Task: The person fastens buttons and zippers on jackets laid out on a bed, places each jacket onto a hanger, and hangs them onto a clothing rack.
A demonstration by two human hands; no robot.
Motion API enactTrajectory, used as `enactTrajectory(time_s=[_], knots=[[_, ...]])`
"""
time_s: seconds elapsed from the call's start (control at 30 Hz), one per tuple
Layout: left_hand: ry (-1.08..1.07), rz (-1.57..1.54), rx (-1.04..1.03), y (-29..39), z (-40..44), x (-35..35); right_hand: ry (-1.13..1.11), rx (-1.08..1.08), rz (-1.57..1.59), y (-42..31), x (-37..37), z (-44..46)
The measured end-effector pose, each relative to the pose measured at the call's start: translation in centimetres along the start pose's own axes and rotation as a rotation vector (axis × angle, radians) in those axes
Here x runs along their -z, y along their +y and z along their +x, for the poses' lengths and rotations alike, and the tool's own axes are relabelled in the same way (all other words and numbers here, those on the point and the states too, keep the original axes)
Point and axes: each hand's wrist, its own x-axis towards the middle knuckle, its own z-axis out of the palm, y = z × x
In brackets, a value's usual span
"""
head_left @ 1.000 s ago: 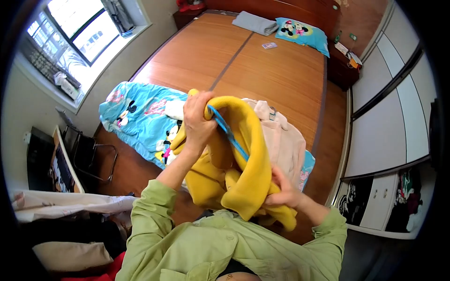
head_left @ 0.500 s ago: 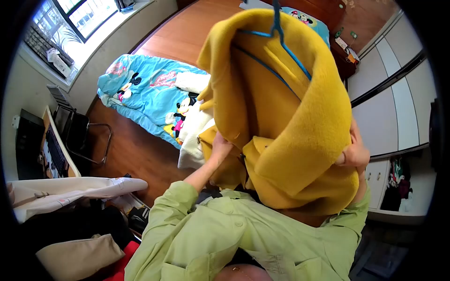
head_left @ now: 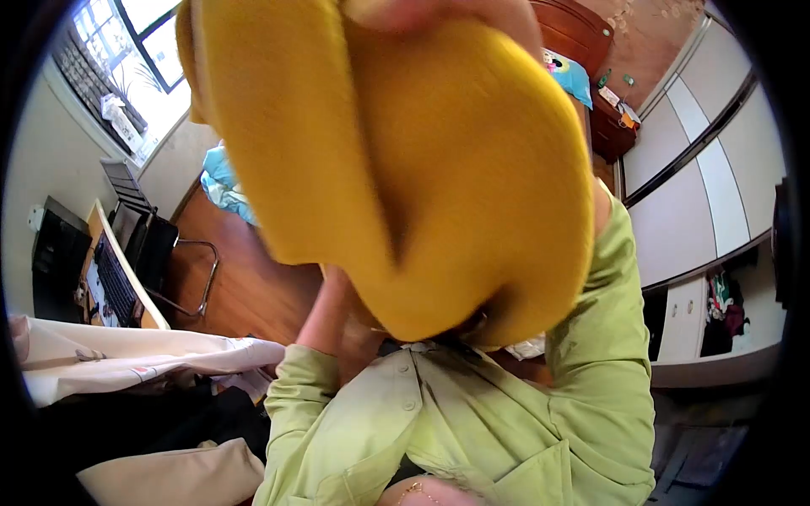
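Observation:
A mustard-yellow coat (head_left: 472,169) hangs very close in front of me, covering the middle and top of the view. My right hand (head_left: 472,13) is at the coat's upper edge, partly cut off by the frame, and it looks closed on the fabric there. From the left, my left forearm goes up behind the lower part of the coat, which hides my left hand and its fingers. The blue hanger is out of sight at this moment.
On the left are a desk with a keyboard (head_left: 114,278), a monitor (head_left: 59,261) and a black chair (head_left: 156,244). Pale cloth (head_left: 143,354) and a beige item (head_left: 177,476) lie nearer me. A wardrobe (head_left: 683,202) with sliding doors stands right; a blue bedcover (head_left: 221,185) shows behind the coat.
The coat has come up and closer, now covering the hanger and most of the bed. My right hand has moved from its right side to its top; my left hand has gone behind it.

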Motion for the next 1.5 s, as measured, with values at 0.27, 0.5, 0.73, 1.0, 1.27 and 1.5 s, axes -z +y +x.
enactTrajectory(time_s=[0.27,0.5,0.73,1.0,1.27,1.5], knots=[[0.137,-0.195,-0.287,15.8,9.5,7.7,0.152,0.224,-0.011,0.0,1.6,4.8],[-0.011,-0.187,-0.344,19.1,19.1,3.0,0.263,0.468,-0.019,-1.2,6.5,5.0],[-0.169,0.752,-0.541,2.1,19.9,-12.0,0.723,0.580,0.037,5.1,21.9,-14.5],[-0.881,1.127,0.087,-20.2,0.3,-16.4,1.447,-0.002,0.121,14.5,34.7,-35.5],[-0.738,0.955,0.151,-19.8,2.4,-15.2,1.548,-0.278,0.131,19.3,40.3,-40.5],[-0.924,1.111,0.387,-18.9,5.4,-14.6,1.782,-0.198,-1.246,15.2,36.9,-35.0]])
